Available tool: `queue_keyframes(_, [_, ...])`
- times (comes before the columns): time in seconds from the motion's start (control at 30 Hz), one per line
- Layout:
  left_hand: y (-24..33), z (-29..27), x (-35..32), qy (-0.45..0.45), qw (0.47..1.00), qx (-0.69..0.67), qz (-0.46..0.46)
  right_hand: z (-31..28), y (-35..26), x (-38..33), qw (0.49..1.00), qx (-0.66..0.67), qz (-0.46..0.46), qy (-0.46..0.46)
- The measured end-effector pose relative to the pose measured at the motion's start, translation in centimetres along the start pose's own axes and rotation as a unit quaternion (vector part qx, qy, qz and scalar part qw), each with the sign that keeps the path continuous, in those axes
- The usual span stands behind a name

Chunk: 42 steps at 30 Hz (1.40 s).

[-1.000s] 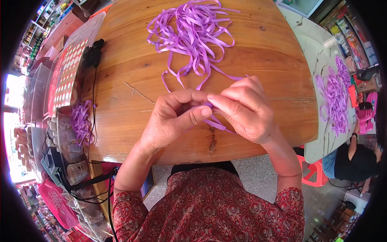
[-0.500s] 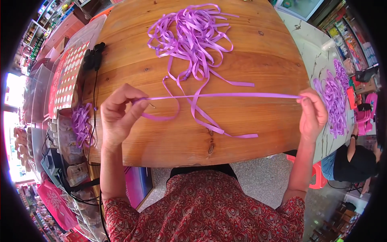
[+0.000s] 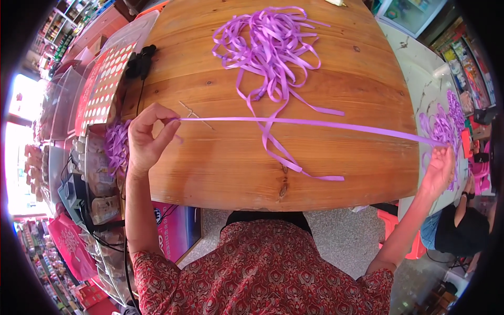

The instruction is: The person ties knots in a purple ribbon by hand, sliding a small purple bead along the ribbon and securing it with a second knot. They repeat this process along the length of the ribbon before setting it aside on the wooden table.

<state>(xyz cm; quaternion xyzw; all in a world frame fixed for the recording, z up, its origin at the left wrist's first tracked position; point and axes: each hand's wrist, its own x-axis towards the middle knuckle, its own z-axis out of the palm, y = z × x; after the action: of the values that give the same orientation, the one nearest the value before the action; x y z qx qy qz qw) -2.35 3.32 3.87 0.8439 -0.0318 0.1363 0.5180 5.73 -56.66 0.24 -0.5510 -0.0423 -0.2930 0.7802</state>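
A long purple ribbon (image 3: 325, 123) is stretched almost straight above the wooden table (image 3: 336, 163), sloping down slightly to the right. My left hand (image 3: 149, 137) pinches its left end between thumb and fingers, with a short blurred tail hanging below. At the other end, my right hand (image 3: 440, 169) grips the ribbon beyond the table's right edge. A loose heap of purple ribbons (image 3: 270, 47) lies at the far middle, and a few strands trail from it beneath the taut one. Beside my left hand rests a thin, pale wire-like piece (image 3: 193, 113), its kind unclear.
Left of the table stand a red box with white dots (image 3: 107, 84), a black cable plug (image 3: 140, 62) and more purple ribbon (image 3: 116, 147). A marble-patterned counter (image 3: 412, 68) on the right bears another ribbon pile (image 3: 443, 123). A person in black (image 3: 464, 226) is at the lower right.
My right hand has moved right and nearer me, drawing out a longer span of ribbon. The loop that hung by my left hand is gone, and the wire-like piece now shows on the table.
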Motion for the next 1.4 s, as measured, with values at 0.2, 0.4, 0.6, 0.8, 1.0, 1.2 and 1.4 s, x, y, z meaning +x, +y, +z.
queue_keyframes(0.2, [-2.7, -1.3, -0.1, 0.016, 0.998, 0.038, 0.042, -6.6, 0.2, 3.6, 0.989, 0.105, 0.037, 0.096])
queue_keyframes(0.4, [-3.8, -0.3, -1.3, 0.097, 0.982, -0.154, -0.048, -7.0, 0.9, 2.7, 0.998, 0.023, 0.023, 0.059])
queue_keyframes(0.6, [-1.5, 5.2, -3.0, 0.103, 0.985, -0.079, -0.115, -0.9, 1.4, 0.4, 0.985, -0.164, -0.008, -0.046])
queue_keyframes(0.8, [-2.2, 5.7, -7.4, 0.12, 0.967, 0.223, -0.023, 1.3, 0.6, -0.2, 0.981, -0.174, -0.01, -0.09])
queue_keyframes(1.0, [-1.0, 8.2, -6.8, 0.062, 0.95, 0.302, 0.046, 3.4, 1.2, -0.6, 0.99, -0.051, 0.056, -0.122])
queue_keyframes(1.2, [-1.0, 8.9, -5.4, 0.034, 0.956, 0.284, 0.069, 14.4, 1.7, -8.3, 0.919, -0.295, 0.064, -0.252])
queue_keyframes(1.4, [2.0, 9.5, -6.6, -0.012, 1.0, 0.005, -0.002, 26.0, 1.4, -13.4, 0.711, -0.322, -0.245, -0.574])
